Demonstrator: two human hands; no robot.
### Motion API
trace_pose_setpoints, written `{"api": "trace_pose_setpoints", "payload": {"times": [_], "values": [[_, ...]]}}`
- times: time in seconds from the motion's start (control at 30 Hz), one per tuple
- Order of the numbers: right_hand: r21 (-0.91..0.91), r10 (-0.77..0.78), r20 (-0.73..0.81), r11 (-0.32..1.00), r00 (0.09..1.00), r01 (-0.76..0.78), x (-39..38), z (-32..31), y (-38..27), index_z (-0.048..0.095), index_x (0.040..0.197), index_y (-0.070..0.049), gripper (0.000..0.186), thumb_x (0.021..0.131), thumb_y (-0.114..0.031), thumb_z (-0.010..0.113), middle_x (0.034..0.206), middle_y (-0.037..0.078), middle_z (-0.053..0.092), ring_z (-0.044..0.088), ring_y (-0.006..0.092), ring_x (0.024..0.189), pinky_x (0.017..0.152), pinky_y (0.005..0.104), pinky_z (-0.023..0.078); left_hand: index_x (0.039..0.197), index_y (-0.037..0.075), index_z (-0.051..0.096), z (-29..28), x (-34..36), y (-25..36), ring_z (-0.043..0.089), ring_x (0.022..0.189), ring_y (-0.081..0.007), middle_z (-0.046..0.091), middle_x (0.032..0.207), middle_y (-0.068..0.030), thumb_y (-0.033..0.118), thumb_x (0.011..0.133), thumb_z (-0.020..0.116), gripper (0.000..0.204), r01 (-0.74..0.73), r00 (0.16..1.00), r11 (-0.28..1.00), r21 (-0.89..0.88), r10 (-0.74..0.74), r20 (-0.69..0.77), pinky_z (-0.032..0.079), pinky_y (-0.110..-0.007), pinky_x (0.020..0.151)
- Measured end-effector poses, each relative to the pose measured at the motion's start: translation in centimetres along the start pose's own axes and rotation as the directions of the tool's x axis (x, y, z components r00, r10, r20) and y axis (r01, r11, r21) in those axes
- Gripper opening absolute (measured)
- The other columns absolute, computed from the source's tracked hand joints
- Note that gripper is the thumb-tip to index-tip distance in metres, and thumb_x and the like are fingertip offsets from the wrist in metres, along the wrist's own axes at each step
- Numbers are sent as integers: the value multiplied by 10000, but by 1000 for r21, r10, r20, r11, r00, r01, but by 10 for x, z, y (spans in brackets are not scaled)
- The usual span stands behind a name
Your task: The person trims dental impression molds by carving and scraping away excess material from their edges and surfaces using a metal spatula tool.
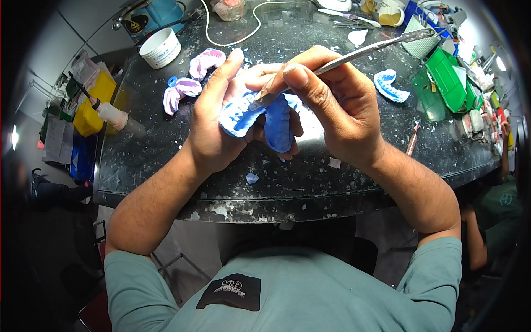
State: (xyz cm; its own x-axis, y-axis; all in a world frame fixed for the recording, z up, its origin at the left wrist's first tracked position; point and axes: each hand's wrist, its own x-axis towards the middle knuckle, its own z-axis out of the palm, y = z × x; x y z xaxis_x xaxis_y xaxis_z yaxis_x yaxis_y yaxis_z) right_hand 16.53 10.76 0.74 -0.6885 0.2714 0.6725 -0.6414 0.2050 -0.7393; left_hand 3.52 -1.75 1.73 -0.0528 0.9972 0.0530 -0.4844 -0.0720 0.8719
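My left hand (213,122) holds a blue dental mould or cast (235,119), with a second blue piece (279,133) upright beside it. My right hand (345,110) grips a long metal hand tool (368,50), its lower end at the upper part of the blue pieces. Part of my left fingers is hidden behind them. Above my left hand lie two pink-purple moulds (204,60) (180,91). A blue horseshoe-shaped mould (390,87) rests to the right, and a small blue scrap (252,178) near the front.
The speckled black worktop (298,196) carries a white tub (160,48), a cable, green trays (448,80), a pink-handled tool (413,138) and clutter along the back and right. Yellow bins (91,105) stand left. A co-worker's arm (475,238) shows at far right.
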Motion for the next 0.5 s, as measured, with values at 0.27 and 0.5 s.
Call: {"api": "trace_pose_setpoints", "payload": {"times": [0.27,0.5], "values": [[-84,8,9,996,1000,-7,-1,-3,2,657,1053,-1,191,1000,-172,589,876,46,699,628,41,688,534,187,502,1303,-23,482,0,-1,-1,689,743,-299,666,905,-226,619,987,221,762,-28,999,990,137,32,-25,587,-416,653],[46,128,-4,991,992,-128,-1,-1,1,651,1051,-14,201,1013,-195,570,908,31,702,595,27,660,530,184,470,1312,-36,467,-4,-2,-1,689,753,-289,661,900,-220,629,984,234,778,-15,1000,989,148,18,-22,588,-408,639]]}}
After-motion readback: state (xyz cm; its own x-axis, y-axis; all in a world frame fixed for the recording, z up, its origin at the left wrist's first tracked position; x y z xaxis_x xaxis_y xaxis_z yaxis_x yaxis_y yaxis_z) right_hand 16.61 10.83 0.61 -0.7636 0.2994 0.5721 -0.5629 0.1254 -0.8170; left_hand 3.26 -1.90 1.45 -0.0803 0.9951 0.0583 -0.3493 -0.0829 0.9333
